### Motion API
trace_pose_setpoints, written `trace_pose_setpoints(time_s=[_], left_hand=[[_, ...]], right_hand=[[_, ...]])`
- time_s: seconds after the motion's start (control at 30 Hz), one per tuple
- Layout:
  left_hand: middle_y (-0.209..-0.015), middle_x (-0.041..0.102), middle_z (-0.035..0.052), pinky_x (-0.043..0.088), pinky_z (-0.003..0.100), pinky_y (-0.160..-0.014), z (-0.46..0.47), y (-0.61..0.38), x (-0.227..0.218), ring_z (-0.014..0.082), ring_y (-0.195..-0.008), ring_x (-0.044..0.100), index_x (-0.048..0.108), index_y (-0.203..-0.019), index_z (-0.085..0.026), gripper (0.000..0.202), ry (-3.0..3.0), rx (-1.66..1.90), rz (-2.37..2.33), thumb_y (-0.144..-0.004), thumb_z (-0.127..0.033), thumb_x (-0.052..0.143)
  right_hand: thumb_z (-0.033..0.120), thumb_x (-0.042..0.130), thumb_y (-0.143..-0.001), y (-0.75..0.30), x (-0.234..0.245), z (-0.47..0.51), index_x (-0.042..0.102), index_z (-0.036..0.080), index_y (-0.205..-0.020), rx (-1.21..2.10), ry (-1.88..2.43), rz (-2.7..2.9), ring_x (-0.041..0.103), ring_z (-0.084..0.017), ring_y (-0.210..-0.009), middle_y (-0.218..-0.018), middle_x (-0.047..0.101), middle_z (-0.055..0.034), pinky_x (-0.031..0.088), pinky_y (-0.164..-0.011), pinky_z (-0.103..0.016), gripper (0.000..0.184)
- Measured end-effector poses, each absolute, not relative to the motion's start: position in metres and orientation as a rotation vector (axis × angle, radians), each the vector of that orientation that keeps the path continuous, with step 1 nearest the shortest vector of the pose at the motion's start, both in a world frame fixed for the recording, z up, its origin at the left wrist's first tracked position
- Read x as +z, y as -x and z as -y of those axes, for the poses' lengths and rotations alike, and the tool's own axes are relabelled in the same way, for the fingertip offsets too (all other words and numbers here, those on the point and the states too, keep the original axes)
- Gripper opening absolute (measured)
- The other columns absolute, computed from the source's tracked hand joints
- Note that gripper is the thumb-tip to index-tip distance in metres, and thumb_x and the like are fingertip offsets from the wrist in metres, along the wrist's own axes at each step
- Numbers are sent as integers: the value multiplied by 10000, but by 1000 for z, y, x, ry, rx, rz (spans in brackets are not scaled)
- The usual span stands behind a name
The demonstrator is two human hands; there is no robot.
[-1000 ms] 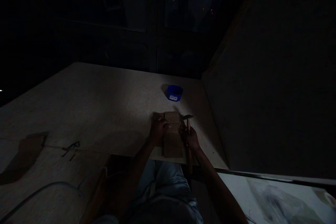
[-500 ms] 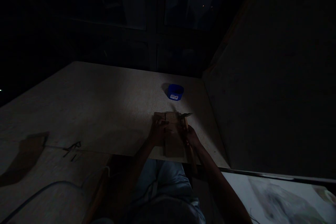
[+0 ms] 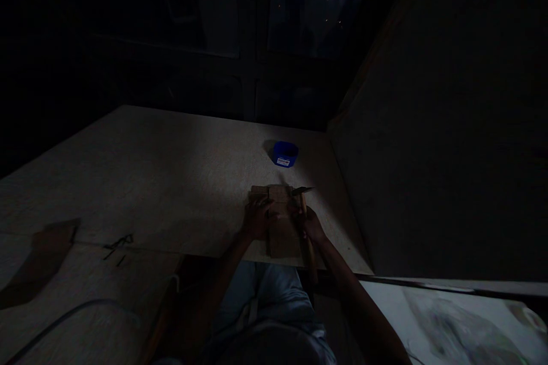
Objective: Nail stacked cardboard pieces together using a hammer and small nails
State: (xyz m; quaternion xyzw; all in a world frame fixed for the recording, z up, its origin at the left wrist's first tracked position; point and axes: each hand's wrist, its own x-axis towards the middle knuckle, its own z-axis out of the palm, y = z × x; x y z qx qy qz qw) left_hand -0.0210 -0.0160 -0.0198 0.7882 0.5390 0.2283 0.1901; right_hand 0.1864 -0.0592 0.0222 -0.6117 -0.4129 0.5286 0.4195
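Note:
In dim light, a brown wooden block piece (image 3: 282, 228) lies near the front edge of a pale board table (image 3: 171, 182). My left hand (image 3: 257, 218) rests on the block's left side, fingers curled over its top. My right hand (image 3: 311, 225) is closed round the wooden handle of a hammer (image 3: 305, 211), whose metal head sits just past the block's far right corner. Whether a nail stands under the head is too dark to tell.
A small blue tub (image 3: 285, 154) stands beyond the block. A dark upright panel (image 3: 428, 154) walls off the right side. Dark small pieces (image 3: 117, 242) and a brown scrap (image 3: 47, 245) lie at left, with a cable (image 3: 64, 319) near my lap.
The hammer has shifted slightly, its handle tilting a little between frames. My left hand stays on the block. The view has wobbled only a little.

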Motion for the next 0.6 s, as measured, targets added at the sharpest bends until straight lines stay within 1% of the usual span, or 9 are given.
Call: trace_pose_setpoints(time_s=[0.13,0.2,0.27,0.33,0.47,0.6], left_hand=[[-1409,609,124,395,491,-1132,14,25,-18,293,-1337,523,639,-1318,-233,493,-2165,715,-1427,-867,-423,691],[-1406,612,127,407,474,-1136,14,26,-17,282,-1332,535,630,-1326,-220,488,-2130,772,-1407,-874,-400,680],[-1410,608,132,413,469,-1142,13,29,-14,280,-1340,533,624,-1330,-212,480,-2099,834,-1406,-884,-386,664],[-1397,619,120,415,473,-1148,12,32,-11,282,-1349,526,635,-1307,-220,457,-2079,902,-1414,-878,-375,668],[-1350,642,111,415,486,-1152,13,46,-8,287,-1342,527,662,-1242,-224,384,-2030,1003,-1477,-881,-353,661],[-1325,639,111,411,458,-1154,29,85,-13,264,-1328,528,658,-1209,-220,338,-1851,1163,-1695,-888,-321,633]], right_hand=[[445,694,-722,-182,28,60,579,180,-948,1330,1520,1026,315,-66,-306,-474,479,98,243,-270,-195,367],[435,707,-702,-180,31,61,575,185,-940,1344,1504,1014,307,-61,-302,-471,468,106,245,-268,-194,370],[436,706,-694,-179,33,62,565,191,-931,1361,1483,997,301,-54,-301,-493,494,98,254,-270,-193,369],[440,707,-687,-178,34,63,538,203,-915,1374,1463,973,309,-48,-305,-553,563,72,262,-271,-194,370],[455,736,-657,-177,37,63,430,243,-849,1372,1444,921,331,-40,-312,-738,696,11,270,-268,-200,418],[479,759,-631,-176,47,67,394,253,-818,1382,1414,907,323,-33,-323,-867,746,-22,258,-274,-205,469]])
